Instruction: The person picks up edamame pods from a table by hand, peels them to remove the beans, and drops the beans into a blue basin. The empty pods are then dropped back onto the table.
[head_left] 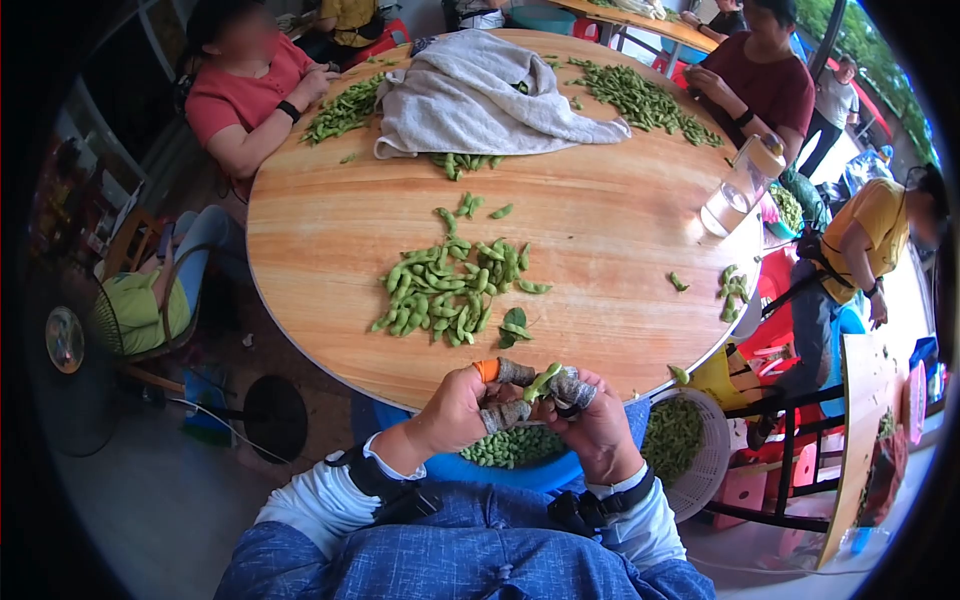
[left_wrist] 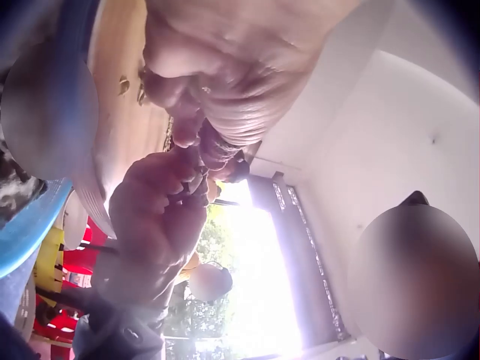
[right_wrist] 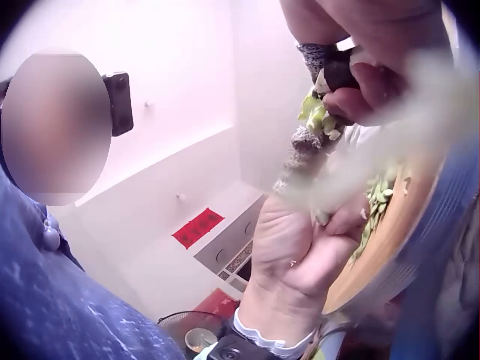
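Left hand [head_left: 450, 408]: its fingers pinch one side of a green pod [head_left: 543, 382], by the near edge of the surface [head_left: 600, 270].
Right hand [head_left: 595, 425]: its fingers pinch the other side, so both hands can probably work against each other.
Grey wraps [head_left: 503, 415]: they go around several fingers, maybe for protecting the skin.
Blue basin [head_left: 548, 474]: it is below the hands with loose beans [head_left: 512, 447] inside, I suppose for catching what falls.
Pod pile [head_left: 450, 285]: it lies just beyond the hands, likely for easy reach.
Wrist views: the right shows pale bits at the pod, unclear from the head; in the left, with glare and shadow, I cannot surely tell the pod.
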